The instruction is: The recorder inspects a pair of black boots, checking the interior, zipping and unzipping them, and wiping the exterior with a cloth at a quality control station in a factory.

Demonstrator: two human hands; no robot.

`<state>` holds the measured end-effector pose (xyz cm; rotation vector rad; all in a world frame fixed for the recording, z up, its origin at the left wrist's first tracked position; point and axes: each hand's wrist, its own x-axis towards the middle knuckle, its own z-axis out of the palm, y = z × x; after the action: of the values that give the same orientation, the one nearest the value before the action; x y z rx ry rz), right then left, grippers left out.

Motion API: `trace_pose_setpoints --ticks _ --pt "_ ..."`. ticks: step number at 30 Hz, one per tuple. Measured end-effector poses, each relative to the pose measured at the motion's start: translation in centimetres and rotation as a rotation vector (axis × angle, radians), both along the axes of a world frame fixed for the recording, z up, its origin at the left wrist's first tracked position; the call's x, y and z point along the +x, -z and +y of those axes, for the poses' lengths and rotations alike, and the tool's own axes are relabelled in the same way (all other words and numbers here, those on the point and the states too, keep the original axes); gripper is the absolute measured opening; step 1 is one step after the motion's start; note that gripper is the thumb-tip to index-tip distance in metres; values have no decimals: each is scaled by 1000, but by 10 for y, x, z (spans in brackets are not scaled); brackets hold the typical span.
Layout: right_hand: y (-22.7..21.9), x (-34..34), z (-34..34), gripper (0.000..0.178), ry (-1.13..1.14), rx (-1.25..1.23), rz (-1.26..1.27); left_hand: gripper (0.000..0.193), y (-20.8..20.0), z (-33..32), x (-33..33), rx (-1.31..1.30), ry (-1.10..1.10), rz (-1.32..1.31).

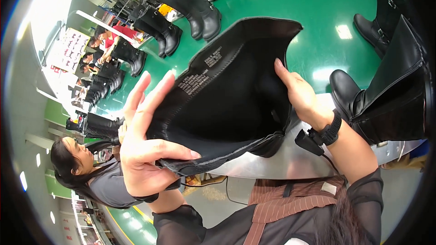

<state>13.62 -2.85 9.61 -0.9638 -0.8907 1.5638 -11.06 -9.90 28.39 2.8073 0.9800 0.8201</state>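
Note:
Between my hands a tall black boot (218, 104) is held with its shaft opening facing me, so I look into the dark lining. Small pale print runs along the inner wall. My left hand (147, 147) grips the left side of the shaft, thumb inside the lower rim and other fingers stretched along the outside. On the right side of the opening, my right hand (302, 95) holds the edge with its thumb on top; its other fingers are hidden behind the leather. Most of the boot's foot is hidden below the shaft.
A black buckled boot (386, 95) stands close at my right, another boot (374, 31) beyond it. Pairs of boots (200, 11) line the far side of the green table (263, 4). A co-worker (86, 168) sits close at my left; other people work farther off.

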Motion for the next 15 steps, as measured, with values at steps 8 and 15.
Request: trace_pose_setpoints --ticks 8,15 --pt "0 9 -7 64 -6 31 21 29 0 -6 12 -7 -103 -48" --pt "-11 19 -46 63 107 593 -553 95 49 -4 32 578 -347 -333"
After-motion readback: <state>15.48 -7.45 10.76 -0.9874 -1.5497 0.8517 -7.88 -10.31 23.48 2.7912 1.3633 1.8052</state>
